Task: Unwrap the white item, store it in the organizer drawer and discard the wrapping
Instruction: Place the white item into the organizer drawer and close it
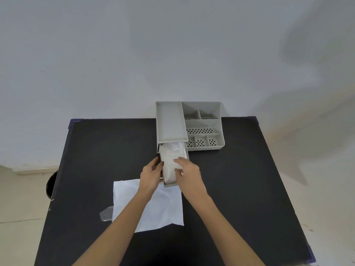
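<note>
drawer (169,184) open | white item (170,166) inside | both hands on it | no legible txt

Plain room, one dark table.
Grey-white wall (115,54) fills upper frame; black table (240,189) lower centre; beige floor (21,198) at lower left.

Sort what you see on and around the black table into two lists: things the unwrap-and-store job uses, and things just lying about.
Part of the job:
white item, in the open drawer
organizer
white wrapping and clear plastic scrap
left hand, right hand

Just there:
black table
dark round object past the table's left edge
</note>
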